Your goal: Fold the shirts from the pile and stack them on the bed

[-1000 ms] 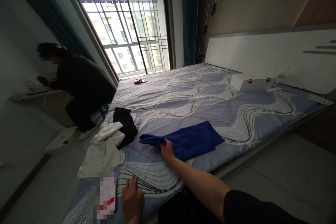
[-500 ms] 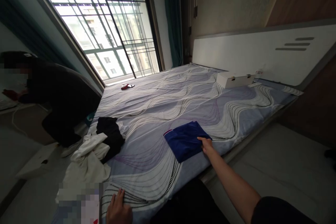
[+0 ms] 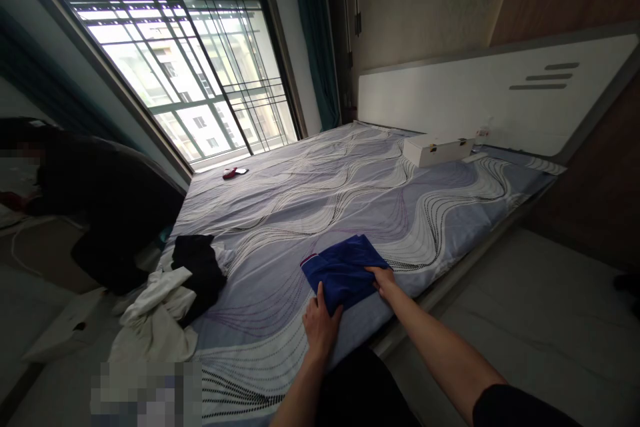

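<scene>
A folded blue garment (image 3: 346, 271) with a white-and-red trimmed edge lies flat on the patterned bed sheet (image 3: 280, 280), close to the bed's near edge. My right hand (image 3: 383, 281) has its fingers closed on the garment's right side, index finger on top. At the near left corner is my left hand (image 3: 321, 325), its thumb and index finger apart and touching the cloth. Left of it lie a crumpled black garment (image 3: 203, 280) and a crumpled cream garment (image 3: 155, 323).
A white box (image 3: 437, 151) and a clear bottle (image 3: 483, 131) stand by the headboard (image 3: 430, 97). A small dark red item (image 3: 230, 174) lies on the far left of the bed. Another person (image 3: 100, 193) bends at the left beside a white box (image 3: 65, 327) on the floor.
My left hand has moved right, from the sheet at the lower left to the blue garment's near corner. My right hand stays on the garment's right side. The view has turned slightly right.
</scene>
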Action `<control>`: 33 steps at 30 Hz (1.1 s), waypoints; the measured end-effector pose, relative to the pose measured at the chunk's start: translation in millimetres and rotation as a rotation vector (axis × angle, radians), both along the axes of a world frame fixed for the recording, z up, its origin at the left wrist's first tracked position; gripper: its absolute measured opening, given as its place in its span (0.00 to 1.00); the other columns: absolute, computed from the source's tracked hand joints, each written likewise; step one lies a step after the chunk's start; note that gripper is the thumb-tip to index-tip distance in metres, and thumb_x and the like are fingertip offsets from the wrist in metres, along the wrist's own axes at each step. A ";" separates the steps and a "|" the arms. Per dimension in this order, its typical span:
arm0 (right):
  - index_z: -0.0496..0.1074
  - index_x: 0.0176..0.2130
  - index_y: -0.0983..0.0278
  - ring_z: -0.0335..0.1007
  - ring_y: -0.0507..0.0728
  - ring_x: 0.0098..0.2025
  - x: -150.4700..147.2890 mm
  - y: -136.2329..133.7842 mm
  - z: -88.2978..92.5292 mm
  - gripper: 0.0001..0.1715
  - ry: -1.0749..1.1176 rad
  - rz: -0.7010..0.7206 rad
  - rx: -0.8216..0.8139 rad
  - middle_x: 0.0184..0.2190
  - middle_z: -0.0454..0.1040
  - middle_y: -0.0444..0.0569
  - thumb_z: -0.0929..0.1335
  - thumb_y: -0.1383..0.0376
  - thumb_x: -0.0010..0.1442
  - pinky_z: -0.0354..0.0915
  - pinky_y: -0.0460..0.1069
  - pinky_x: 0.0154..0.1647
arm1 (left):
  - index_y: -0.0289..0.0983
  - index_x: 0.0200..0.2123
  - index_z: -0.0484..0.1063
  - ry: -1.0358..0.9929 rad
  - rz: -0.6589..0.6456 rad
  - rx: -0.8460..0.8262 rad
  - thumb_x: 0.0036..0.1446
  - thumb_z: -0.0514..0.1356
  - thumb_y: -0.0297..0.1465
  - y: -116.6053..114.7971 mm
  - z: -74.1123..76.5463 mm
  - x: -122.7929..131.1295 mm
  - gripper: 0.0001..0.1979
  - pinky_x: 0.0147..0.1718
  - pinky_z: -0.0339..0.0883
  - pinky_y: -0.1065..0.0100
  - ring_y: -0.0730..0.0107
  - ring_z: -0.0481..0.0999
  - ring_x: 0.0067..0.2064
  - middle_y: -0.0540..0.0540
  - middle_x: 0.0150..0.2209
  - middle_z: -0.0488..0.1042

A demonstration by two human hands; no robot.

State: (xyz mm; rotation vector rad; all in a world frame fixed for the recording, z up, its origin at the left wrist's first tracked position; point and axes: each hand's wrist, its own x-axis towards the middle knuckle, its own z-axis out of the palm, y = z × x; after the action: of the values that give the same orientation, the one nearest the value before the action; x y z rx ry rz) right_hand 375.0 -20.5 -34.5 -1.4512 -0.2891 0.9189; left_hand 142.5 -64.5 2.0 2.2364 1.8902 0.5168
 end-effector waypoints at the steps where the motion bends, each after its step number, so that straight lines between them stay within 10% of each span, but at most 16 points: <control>1: 0.78 0.39 0.63 0.81 0.63 0.35 -0.6 -1.7 3.6 0.26 0.001 0.011 -0.006 0.32 0.82 0.51 0.77 0.64 0.35 0.76 0.52 0.28 | 0.37 0.70 0.52 -0.007 0.029 -0.016 0.60 0.58 0.35 3.7 1.6 10.2 0.37 0.44 0.66 0.58 0.54 0.76 0.45 0.36 0.45 0.75; 6: 0.78 0.41 0.63 0.80 0.64 0.40 -19.0 -23.9 16.8 0.29 0.018 0.091 -0.024 0.40 0.83 0.54 0.76 0.59 0.37 0.76 0.52 0.31 | 0.41 0.69 0.57 -0.147 0.057 0.007 0.53 0.50 0.17 3.5 9.8 -7.5 0.39 0.42 0.67 0.64 0.63 0.75 0.39 0.43 0.41 0.75; 11: 0.77 0.37 0.63 0.80 0.65 0.37 -61.0 -84.0 5.0 0.23 0.023 0.275 -0.058 0.33 0.82 0.52 0.74 0.55 0.41 0.75 0.53 0.30 | 0.46 0.69 0.57 -0.151 0.081 0.174 0.52 0.49 0.17 -56.4 -7.5 -84.5 0.41 0.44 0.69 0.64 0.65 0.73 0.39 0.46 0.42 0.72; 17: 0.68 0.59 0.63 0.72 0.68 0.53 -92.6 -134.9 13.4 0.37 -0.821 0.319 -0.172 0.51 0.75 0.58 0.71 0.61 0.51 0.67 0.58 0.55 | 0.46 0.70 0.55 0.022 0.050 0.238 0.54 0.54 0.19 -117.3 -18.3 -126.9 0.40 0.53 0.68 0.54 0.57 0.72 0.51 0.41 0.50 0.71; 21: 0.69 0.60 0.61 0.66 0.67 0.57 -92.7 -119.3 36.6 0.33 -1.260 0.473 -0.210 0.53 0.72 0.58 0.70 0.65 0.55 0.59 0.59 0.59 | 0.45 0.72 0.47 0.127 -0.145 0.285 0.52 0.52 0.16 -100.1 1.3 -108.8 0.45 0.64 0.56 0.47 0.50 0.51 0.72 0.39 0.71 0.53; 25: 0.79 0.44 0.59 0.72 0.60 0.50 -71.5 -87.4 45.6 0.15 -1.156 0.599 -0.320 0.44 0.79 0.52 0.63 0.63 0.65 0.61 0.52 0.51 | 0.46 0.70 0.54 0.262 -0.403 0.159 0.53 0.54 0.17 -79.0 3.1 -99.2 0.42 0.65 0.55 0.44 0.50 0.48 0.73 0.42 0.72 0.53; 33: 0.77 0.48 0.66 0.73 0.63 0.50 -47.4 -70.4 44.7 0.19 -1.168 0.464 -0.377 0.46 0.78 0.59 0.64 0.68 0.60 0.64 0.52 0.49 | 0.48 0.64 0.65 0.159 -0.417 0.004 0.42 0.57 0.17 -86.3 7.5 -106.2 0.44 0.65 0.51 0.37 0.44 0.45 0.73 0.44 0.73 0.48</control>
State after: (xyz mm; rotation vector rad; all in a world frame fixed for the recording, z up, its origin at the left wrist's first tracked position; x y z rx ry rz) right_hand 327.6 -91.0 10.2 -2.2127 -1.4135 0.3687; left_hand 36.3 -150.8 9.5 2.6401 1.4148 0.2822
